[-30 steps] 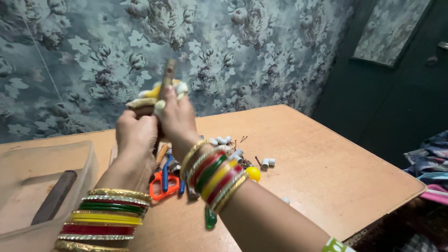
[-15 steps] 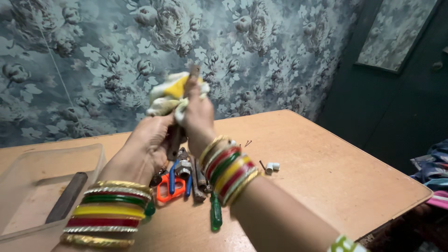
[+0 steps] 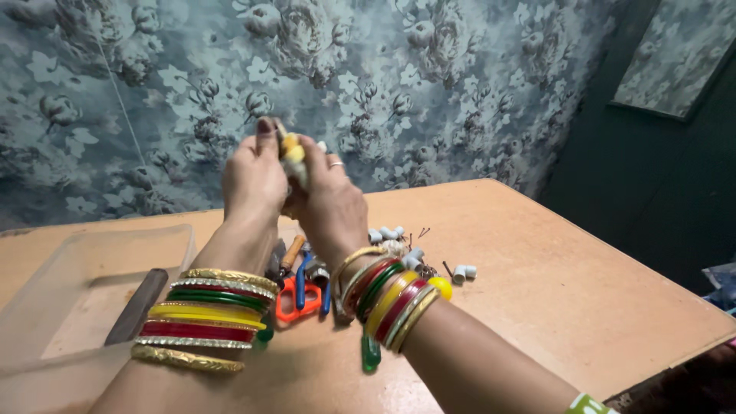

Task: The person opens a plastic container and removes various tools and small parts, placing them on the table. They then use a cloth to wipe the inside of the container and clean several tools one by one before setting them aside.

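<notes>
My left hand [image 3: 251, 180] and my right hand [image 3: 331, 201] are raised together above the table, both wrists stacked with coloured bangles. Between the fingers of both hands sits a small yellow and white bundle [image 3: 292, 156], mostly hidden by the fingers. Below the hands, on the wooden table [image 3: 552, 291], lie orange-handled pliers [image 3: 295, 303], a blue-handled tool [image 3: 302, 276], several small white tube pieces [image 3: 462, 272] and a yellow round piece [image 3: 440, 287].
A clear plastic tray [image 3: 100, 257] stands at the left with a dark flat bar [image 3: 138, 305] in it. A flowered blue cloth covers the wall [image 3: 429, 84] behind. The table's right edge drops off near dark cloth.
Both hands have come closer together around the bundle and shifted slightly left. The stick that stood out above the bundle is no longer visible.
</notes>
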